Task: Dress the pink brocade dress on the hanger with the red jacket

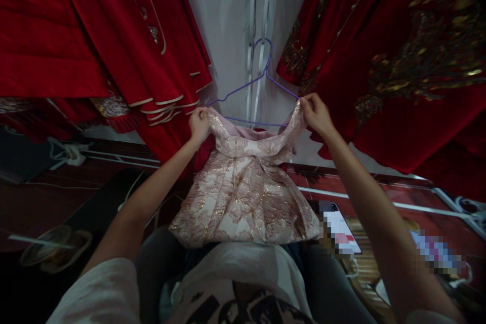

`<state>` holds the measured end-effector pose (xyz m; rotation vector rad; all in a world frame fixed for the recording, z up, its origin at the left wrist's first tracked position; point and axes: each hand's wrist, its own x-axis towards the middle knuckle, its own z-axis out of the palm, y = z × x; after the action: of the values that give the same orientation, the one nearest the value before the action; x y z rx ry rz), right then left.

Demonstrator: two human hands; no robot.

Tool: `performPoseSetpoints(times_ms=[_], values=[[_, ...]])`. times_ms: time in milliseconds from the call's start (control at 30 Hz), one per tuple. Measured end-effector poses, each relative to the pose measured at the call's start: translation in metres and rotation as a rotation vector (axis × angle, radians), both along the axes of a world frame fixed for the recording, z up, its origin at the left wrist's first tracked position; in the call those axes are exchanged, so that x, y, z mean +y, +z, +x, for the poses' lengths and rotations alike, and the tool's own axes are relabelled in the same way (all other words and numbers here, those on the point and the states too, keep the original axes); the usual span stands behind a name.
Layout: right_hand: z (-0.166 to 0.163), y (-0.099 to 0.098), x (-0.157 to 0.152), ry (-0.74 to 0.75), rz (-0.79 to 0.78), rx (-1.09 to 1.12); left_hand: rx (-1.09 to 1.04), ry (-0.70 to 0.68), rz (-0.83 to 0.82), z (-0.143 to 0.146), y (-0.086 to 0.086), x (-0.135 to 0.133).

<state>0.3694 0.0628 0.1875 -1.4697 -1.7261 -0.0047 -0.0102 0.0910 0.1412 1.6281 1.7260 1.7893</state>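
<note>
A pink and gold brocade skirt (243,197) hangs spread between my two hands, its lower part resting over my lap. My left hand (199,122) pinches the left end of its waistband. The right end is gripped by my right hand (314,114), fingers closed on the cloth. Behind the waistband is a purple wire hanger (246,82), with its hook up near the metal rail. The hanger's two ends meet the skirt's corners close to my fingers. Whether my fingertips also touch the hanger is hidden.
Red embroidered garments (152,35) hang on the left, and more red cloth with gold decoration (425,61) hangs on the right. White metal rails (258,20) run up the wall. A phone (343,230) lies on a slatted wooden surface (366,273) at my right.
</note>
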Motion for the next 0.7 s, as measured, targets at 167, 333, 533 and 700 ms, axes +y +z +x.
performPoseSetpoints(times_ms=[167, 333, 533, 700], values=[[-0.001, 0.006, -0.002, -0.007, 0.004, -0.001, -0.399, -0.016, -0.224, -0.018, -0.013, 0.008], [0.000, 0.008, -0.005, 0.005, 0.007, -0.038, -0.374, -0.117, -0.096, -0.013, -0.002, 0.010], [0.001, 0.007, -0.006, 0.035, 0.011, -0.068, -0.145, -0.278, -0.001, 0.001, 0.027, 0.013], [0.003, 0.006, -0.006, 0.017, -0.009, 0.000, 0.001, -0.490, -0.019, 0.011, 0.054, 0.006]])
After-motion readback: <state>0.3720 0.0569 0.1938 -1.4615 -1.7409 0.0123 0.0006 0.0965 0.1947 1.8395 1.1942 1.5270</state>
